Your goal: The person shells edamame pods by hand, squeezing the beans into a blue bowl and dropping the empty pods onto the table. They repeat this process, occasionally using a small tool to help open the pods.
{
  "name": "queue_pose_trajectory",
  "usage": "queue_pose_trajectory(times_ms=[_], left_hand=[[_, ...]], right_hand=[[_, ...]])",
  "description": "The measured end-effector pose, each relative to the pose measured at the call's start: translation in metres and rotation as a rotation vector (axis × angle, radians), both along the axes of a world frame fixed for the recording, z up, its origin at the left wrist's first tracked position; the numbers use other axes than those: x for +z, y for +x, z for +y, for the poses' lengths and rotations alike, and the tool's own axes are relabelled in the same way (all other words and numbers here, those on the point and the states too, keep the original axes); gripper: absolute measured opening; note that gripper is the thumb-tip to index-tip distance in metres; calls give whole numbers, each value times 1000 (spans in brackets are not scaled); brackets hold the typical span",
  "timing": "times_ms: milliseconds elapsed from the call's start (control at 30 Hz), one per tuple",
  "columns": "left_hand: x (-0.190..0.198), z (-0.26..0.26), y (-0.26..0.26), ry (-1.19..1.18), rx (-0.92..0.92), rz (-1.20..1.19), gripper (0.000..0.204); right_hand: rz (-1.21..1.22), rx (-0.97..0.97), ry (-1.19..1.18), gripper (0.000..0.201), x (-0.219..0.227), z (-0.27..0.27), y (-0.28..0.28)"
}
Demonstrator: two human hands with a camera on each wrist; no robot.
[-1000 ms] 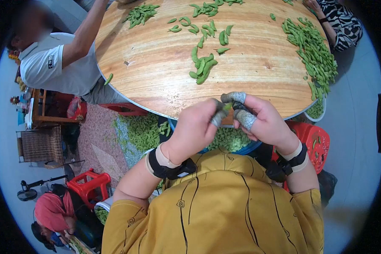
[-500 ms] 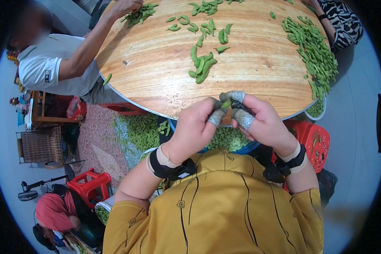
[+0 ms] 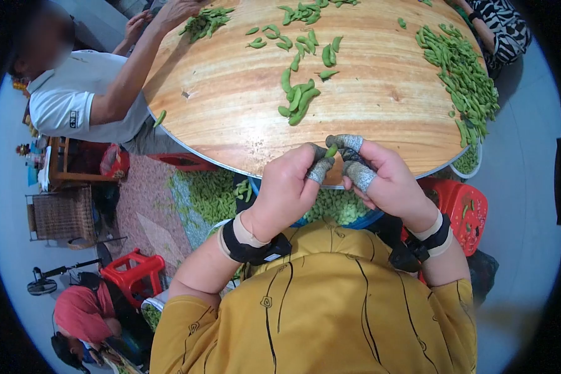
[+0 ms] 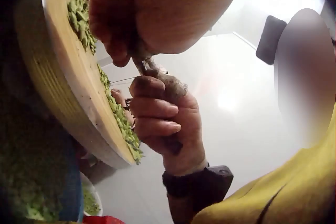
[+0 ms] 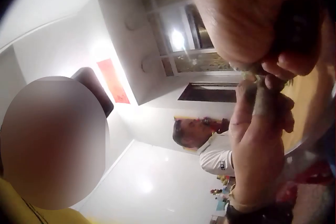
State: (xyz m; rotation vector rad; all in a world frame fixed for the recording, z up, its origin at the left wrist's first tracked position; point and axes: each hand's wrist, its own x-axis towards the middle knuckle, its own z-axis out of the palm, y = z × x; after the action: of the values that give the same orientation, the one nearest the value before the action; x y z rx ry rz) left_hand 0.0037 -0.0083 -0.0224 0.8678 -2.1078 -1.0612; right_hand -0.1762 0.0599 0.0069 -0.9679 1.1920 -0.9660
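Observation:
Over the near edge of the round table, my two hands meet fingertip to fingertip. Tape-wrapped thumb and index finger of my left hand (image 3: pixel 287 184) pinch a small green soybean pod (image 3: pixel 331 151), its tip poking up between them. My right hand (image 3: pixel 389 171) has curled fingers, with taped and dark-covered index and thumb right at that pod from the other side. In the left wrist view, the fingers of the right hand (image 4: pixel 163 113) are folded in; the pod is hidden there. The right wrist view shows the left hand (image 5: pixel 262 134) up against the right fingertips.
Loose soybean pods (image 3: pixel 301 100) lie mid-table (image 3: pixel 230 118), with a large pile (image 3: pixel 458 81) along the right edge. Below the table edge sits a blue basin (image 3: pixel 364 219) of shelled beans. A red stool (image 3: pixel 464 212) stands right. A seated person (image 3: pixel 84 93) reaches over the table at left.
The pod has shifted slightly up between the fingertips and shows more plainly; my hands stay nearly in place. The seated person's arm at left has come down to the pods at the back.

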Motion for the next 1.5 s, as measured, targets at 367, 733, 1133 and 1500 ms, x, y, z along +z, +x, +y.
queue_pose_trajectory(times_ms=[367,733,1133,1500], left_hand=[[-15,-11,11,1435,-350,600,19],[-16,-5,6,1217,-172,331,15],[7,-7,91,-64,-336,-594,22],[15,1,78,-118,-30,-534,15]], right_hand=[[-80,-67,-173,32,-31,7,7],[134,-36,-288,30,-33,1,-3],[874,252,-405,19,-10,-27,-3],[1093,-23,-597,18,-34,-123,-14]])
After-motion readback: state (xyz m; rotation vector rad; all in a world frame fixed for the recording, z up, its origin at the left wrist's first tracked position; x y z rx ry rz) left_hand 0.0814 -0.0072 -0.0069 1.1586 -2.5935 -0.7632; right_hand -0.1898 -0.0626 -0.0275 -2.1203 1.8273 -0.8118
